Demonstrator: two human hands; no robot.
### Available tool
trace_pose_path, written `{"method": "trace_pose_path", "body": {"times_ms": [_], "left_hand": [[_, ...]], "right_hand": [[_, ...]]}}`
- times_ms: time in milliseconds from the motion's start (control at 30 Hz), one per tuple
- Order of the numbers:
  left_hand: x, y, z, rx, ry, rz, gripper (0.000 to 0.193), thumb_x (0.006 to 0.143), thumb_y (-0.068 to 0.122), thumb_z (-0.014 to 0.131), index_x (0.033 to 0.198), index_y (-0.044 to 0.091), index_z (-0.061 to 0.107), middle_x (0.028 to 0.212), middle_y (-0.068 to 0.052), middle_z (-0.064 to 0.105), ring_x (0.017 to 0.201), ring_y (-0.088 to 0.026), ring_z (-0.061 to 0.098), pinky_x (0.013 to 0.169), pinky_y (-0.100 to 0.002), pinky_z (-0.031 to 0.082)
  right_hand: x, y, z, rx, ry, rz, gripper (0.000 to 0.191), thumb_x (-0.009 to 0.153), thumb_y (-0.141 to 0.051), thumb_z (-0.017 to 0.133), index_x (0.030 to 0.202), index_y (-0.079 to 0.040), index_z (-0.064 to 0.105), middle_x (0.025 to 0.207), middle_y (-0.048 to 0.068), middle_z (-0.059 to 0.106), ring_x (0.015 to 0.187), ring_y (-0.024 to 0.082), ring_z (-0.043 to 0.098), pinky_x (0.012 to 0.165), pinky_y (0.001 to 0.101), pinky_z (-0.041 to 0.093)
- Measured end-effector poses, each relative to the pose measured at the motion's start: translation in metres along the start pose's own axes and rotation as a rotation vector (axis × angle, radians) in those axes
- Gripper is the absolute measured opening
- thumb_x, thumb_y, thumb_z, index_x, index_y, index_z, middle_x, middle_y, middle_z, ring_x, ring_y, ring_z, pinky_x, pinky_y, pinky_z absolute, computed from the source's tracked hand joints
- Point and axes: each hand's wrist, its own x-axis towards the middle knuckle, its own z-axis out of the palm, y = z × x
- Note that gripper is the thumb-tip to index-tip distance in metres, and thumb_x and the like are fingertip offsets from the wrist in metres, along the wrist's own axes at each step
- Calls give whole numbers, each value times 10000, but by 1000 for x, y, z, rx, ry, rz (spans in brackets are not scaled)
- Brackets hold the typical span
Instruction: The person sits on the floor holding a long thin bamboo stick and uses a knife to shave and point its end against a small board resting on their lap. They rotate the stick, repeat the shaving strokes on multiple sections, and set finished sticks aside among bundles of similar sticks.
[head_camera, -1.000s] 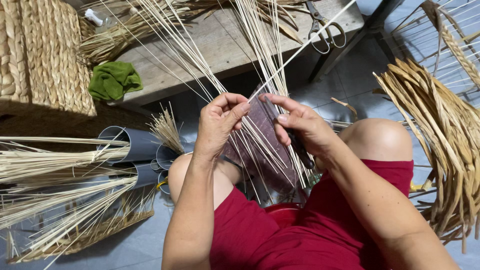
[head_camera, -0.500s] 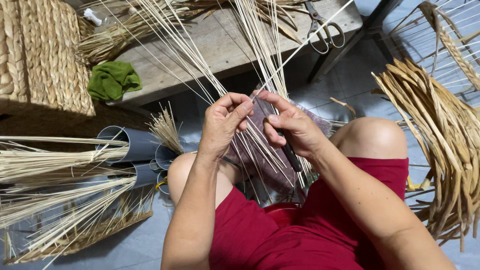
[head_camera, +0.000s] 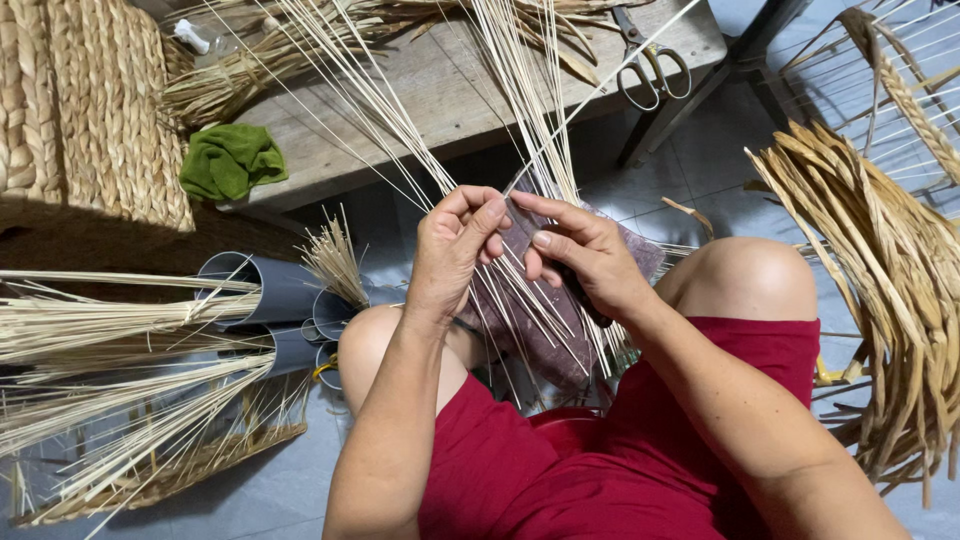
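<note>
I sit with a dark purple woven piece held between my knees. Many thin pale reed stakes fan upward from it over the bench. My left hand pinches one or two of these stakes near the top of the piece, thumb against fingers. My right hand grips the piece's upper edge and the stakes beside it, fingertips almost touching my left hand. Which single stake each finger holds cannot be told.
A wooden bench holds scissors, a green cloth and dried fibre. A woven basket stands at left. Grey tubes with reed bundles lie below it. Broad dried leaves hang at right.
My two hands have drawn closer together at the top of the woven piece. The right hand has slid left and down along the stakes; the fingers have shifted their pinch.
</note>
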Motion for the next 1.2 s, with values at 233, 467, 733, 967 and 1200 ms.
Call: {"method": "trace_pose_path", "body": {"times_ms": [233, 467, 733, 967, 1200], "left_hand": [[5, -9, 3, -36, 47, 59, 169, 1022, 187, 676, 1085, 30, 676, 896, -6, 674, 738, -53, 600, 644, -192, 481], [12, -12, -5, -167, 128, 96, 154, 1009, 183, 688, 1080, 47, 669, 898, -13, 683, 786, -79, 632, 728, -231, 519], [18, -14, -29, -168, 228, 184, 152, 1014, 203, 699, 1064, 63, 669, 891, -15, 689, 777, -82, 633, 687, -231, 504], [14, -7, -34, -74, 281, 156, 186, 1000, 221, 700, 1093, 63, 670, 910, -21, 717, 792, -76, 642, 678, -218, 503], [6, -2, -25, -40, 354, 192, 197, 1006, 215, 695, 1137, 73, 653, 1017, -15, 699, 875, -51, 616, 696, -187, 461]], "right_hand": [[0, -5, 1, -25, -23, -11, 447, 1047, -65, 563, 1493, -40, 552, 810, 63, 683, 663, 49, 560, 590, 178, 461], [-3, -12, 1, -161, -172, 128, 438, 1035, -98, 572, 1470, -44, 588, 795, 52, 682, 678, 45, 577, 590, 185, 453], [-22, -33, -41, -131, -438, 327, 428, 991, -91, 611, 1406, 15, 630, 700, 106, 703, 570, 80, 557, 527, 236, 447], [-31, -67, -103, 491, -100, -336, 489, 1060, -48, 525, 1547, -68, 483, 638, 37, 635, 450, 87, 465, 484, 230, 413], [-31, -71, -126, 451, 202, -346, 408, 1173, -93, 520, 1556, -218, 460, 846, -13, 644, 599, 52, 500, 597, 206, 403]]}}
